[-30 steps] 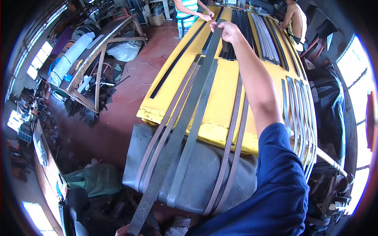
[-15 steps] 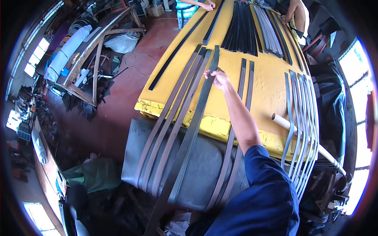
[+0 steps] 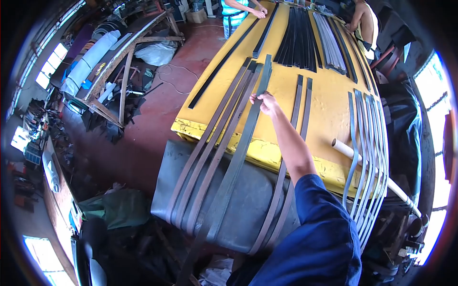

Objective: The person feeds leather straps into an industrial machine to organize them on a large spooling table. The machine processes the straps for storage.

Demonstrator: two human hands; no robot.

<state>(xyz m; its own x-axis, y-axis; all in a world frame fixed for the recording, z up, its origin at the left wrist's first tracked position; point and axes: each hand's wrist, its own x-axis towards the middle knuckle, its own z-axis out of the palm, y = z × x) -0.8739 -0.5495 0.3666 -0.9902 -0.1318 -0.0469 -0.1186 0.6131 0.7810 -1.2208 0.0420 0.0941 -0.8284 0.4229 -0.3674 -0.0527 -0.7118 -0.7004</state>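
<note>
My right hand (image 3: 265,103) reaches over the yellow table and pinches a long dark grey-green strip (image 3: 249,127) near its far end. The strip runs toward me over the table edge and hangs down across a grey-black sheet (image 3: 167,176). To its left lie several brownish strips (image 3: 222,125), close together and draped over the same edge. Two more brownish strips (image 3: 305,102) lie to the right of my hand. My left hand is out of view.
The yellow table (image 3: 281,78) bears bundles of black strips (image 3: 298,43) and grey strips (image 3: 329,43) farther back. Pale strips (image 3: 367,143) hang at the right beside a long tube (image 3: 396,188). Two people stand at the far end. A wooden-framed table (image 3: 125,83) stands left.
The view has shifted slightly, so the scene sits a little farther right and lower. My right hand keeps its pinch, while the strip's near part now hangs closer against the draped sheet.
</note>
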